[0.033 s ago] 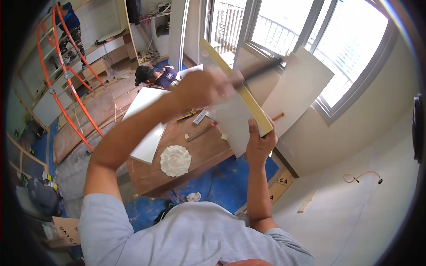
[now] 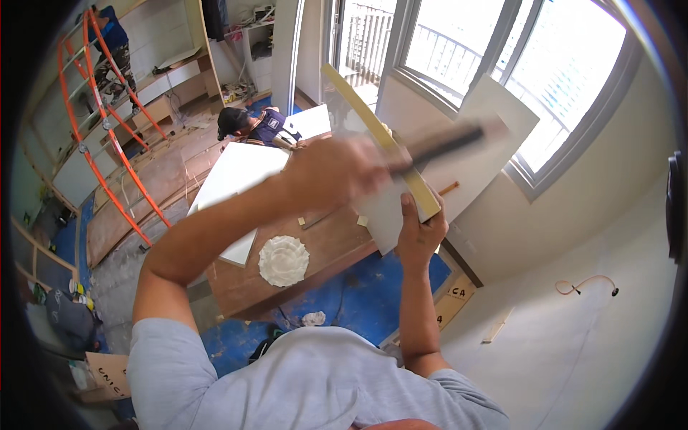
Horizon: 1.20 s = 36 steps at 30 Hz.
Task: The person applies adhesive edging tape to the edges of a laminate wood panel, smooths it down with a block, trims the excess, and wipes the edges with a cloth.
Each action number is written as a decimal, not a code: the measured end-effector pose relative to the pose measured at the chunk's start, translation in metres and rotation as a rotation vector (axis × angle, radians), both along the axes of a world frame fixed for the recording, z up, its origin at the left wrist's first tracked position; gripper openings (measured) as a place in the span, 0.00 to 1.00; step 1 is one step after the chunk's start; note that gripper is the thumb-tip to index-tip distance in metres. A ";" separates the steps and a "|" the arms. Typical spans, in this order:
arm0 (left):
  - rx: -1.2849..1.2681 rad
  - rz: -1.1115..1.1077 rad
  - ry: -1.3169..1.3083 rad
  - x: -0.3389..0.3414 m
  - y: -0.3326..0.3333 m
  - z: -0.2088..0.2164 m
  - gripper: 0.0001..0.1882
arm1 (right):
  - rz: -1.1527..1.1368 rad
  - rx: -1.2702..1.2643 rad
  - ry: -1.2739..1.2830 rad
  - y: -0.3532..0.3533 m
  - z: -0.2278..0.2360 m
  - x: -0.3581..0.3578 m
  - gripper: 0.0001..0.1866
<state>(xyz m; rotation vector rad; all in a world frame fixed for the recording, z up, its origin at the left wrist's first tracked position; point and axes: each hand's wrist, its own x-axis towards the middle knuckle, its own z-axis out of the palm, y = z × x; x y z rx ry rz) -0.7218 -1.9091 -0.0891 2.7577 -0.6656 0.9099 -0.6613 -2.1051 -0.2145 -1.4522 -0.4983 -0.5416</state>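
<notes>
My left hand [image 2: 342, 168], smeared by motion, is closed around a long, flat, dark bar-shaped tool [image 2: 448, 150]. The tool crosses over the narrow yellow edge of a white panel [image 2: 374, 127] that stands on its side. Its exact kind is blurred. Lower down, my right hand [image 2: 421, 228] grips the near end of that panel, thumb on one face and fingers around the other side. Below my left forearm, a brown work board [image 2: 333, 247] carries a round, crumpled whitish thing [image 2: 284, 260] and a small pale block [image 2: 362, 221].
Another white panel [image 2: 233, 168] lies on the work board's left. Beyond it, a person in a dark cap [image 2: 251, 123] bends over work. An orange stepladder [image 2: 107, 122] stands far left, with a second person behind it. A large pale board [image 2: 494, 129] leans beneath the windows. Blue sheeting [image 2: 351, 301] covers floor nearby.
My left hand and the tool have moved toward me and slightly right along the panel's edge. My right hand keeps its place on the panel.
</notes>
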 end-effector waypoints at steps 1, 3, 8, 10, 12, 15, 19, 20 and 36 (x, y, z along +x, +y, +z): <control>0.020 0.002 0.084 -0.006 -0.006 0.011 0.25 | 0.012 0.005 0.015 -0.002 -0.002 0.000 0.21; 0.054 -0.001 0.253 -0.014 -0.015 0.023 0.25 | 0.031 0.009 0.045 -0.007 -0.006 0.000 0.20; -0.286 0.373 0.311 0.073 0.122 0.048 0.21 | 0.031 -0.018 -0.006 -0.003 -0.001 -0.005 0.19; -0.055 0.437 0.143 0.080 0.161 0.052 0.21 | 0.027 -0.060 -0.070 0.009 0.005 0.000 0.17; -0.082 0.462 0.151 0.081 0.163 0.047 0.21 | 0.057 -0.046 -0.030 0.008 0.005 -0.001 0.17; -0.021 0.169 0.067 0.034 0.047 0.022 0.21 | -0.008 0.007 -0.011 0.001 0.003 -0.003 0.17; -0.014 0.111 0.137 0.015 0.023 0.019 0.23 | 0.037 -0.005 0.041 -0.007 -0.003 -0.005 0.19; -0.009 0.143 0.120 0.029 0.040 0.018 0.23 | 0.024 -0.008 0.008 -0.008 -0.007 -0.003 0.18; -0.082 0.008 0.127 -0.025 -0.033 0.000 0.26 | 0.027 0.003 -0.104 0.002 0.009 -0.002 0.20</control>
